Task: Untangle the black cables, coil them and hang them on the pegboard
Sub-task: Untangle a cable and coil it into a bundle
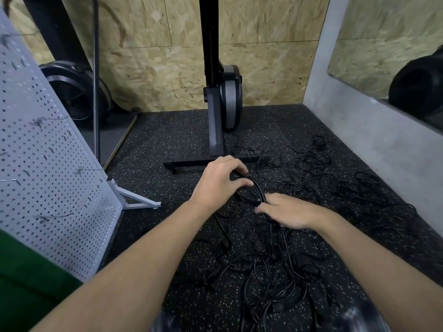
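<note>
Both hands are working on 1 small coil of thick black cable (260, 194), held low over the black rubber floor flecked with pale specks (167, 140). The left hand (219, 182) is arching over the coil's far end, fingers curled, with thumb and fingertips pinching the top of the loop. The right hand (288, 213) is lying knuckles-up at the coil's near end, its fingers curling round the gathered strands there. Its fingertips are tucked underneath, so how tightly they are closing cannot be told. The 2 hands are sitting close together, joined by the coil.

The remaining thin black cables (282, 264) are lying in a loose tangle on the floor. They are spreading under the right forearm, back toward the person and out toward the grey concrete wall (359, 130) on the right.

The pale grey perforated metal pegboard (48, 164) is leaning on its white foot at the left, well apart from the tangle, with wire hooks sticking out of it. A black upright exercise machine (215, 111) is standing just beyond the left hand.
</note>
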Motion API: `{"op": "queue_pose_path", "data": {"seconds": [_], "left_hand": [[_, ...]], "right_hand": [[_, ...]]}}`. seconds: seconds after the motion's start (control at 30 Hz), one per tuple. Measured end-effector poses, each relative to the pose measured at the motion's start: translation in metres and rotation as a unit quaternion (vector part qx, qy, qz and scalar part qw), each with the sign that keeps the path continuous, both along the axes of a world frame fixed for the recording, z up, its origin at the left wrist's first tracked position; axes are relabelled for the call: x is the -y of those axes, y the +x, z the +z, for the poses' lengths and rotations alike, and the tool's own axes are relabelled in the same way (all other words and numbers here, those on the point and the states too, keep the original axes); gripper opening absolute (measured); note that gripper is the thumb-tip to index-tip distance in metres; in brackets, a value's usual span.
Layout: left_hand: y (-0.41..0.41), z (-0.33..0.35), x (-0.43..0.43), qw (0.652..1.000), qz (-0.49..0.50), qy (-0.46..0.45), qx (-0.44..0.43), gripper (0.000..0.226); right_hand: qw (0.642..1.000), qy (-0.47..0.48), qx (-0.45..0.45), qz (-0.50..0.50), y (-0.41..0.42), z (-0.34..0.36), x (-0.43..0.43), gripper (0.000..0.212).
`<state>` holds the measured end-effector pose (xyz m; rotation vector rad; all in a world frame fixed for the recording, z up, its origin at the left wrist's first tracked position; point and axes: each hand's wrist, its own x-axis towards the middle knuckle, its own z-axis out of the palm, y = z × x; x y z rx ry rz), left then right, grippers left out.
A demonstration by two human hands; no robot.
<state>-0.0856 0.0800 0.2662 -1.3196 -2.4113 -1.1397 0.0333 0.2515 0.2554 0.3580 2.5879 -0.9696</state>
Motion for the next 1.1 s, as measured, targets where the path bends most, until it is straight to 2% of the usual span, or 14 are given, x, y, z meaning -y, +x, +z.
{"op": "queue_pose_path", "data": {"seconds": [0.07, 0.13, 0.23, 0.27, 0.4, 0.63, 0.73, 0.87, 1.1], "left_hand": [[-0.006, 0.002, 0.003, 1.000, 0.009, 0.013, 0.009, 0.021], [-0.011, 0.002, 0.009, 0.999, 0.022, 0.011, 0.026, 0.022], [-0.011, 0.000, 0.015, 0.997, 0.041, 0.001, 0.073, 0.030], [-0.011, -0.001, 0.016, 0.996, 0.049, -0.003, 0.079, 0.030], [-0.012, 0.001, 0.014, 0.994, 0.091, -0.025, 0.061, 0.028], [-0.010, 0.018, 0.011, 0.980, 0.164, -0.109, 0.024, 0.012], [-0.009, 0.017, 0.011, 0.977, 0.164, -0.076, 0.112, 0.007], [-0.008, 0.011, 0.009, 0.943, 0.176, 0.031, 0.281, 0.010], [-0.003, 0.010, 0.001, 0.862, 0.154, 0.161, 0.456, 0.007]], "right_hand": [[0.999, -0.041, 0.000, -0.025, -0.001, -0.001, -0.006, 0.026], [0.995, -0.075, -0.014, -0.063, 0.000, 0.001, -0.011, 0.029], [0.991, -0.091, -0.028, -0.091, 0.001, 0.000, -0.017, 0.065], [0.992, -0.086, -0.028, -0.088, 0.001, -0.002, -0.018, 0.068], [0.993, -0.072, -0.036, -0.084, 0.001, -0.005, -0.018, 0.044], [0.994, -0.062, -0.046, -0.071, 0.004, -0.003, -0.014, 0.056], [0.994, -0.075, -0.047, -0.068, 0.001, -0.006, -0.012, 0.042], [0.992, -0.084, -0.071, -0.054, -0.003, -0.005, -0.004, 0.019], [0.989, -0.127, -0.067, -0.042, -0.003, -0.006, 0.003, 0.029]]}}
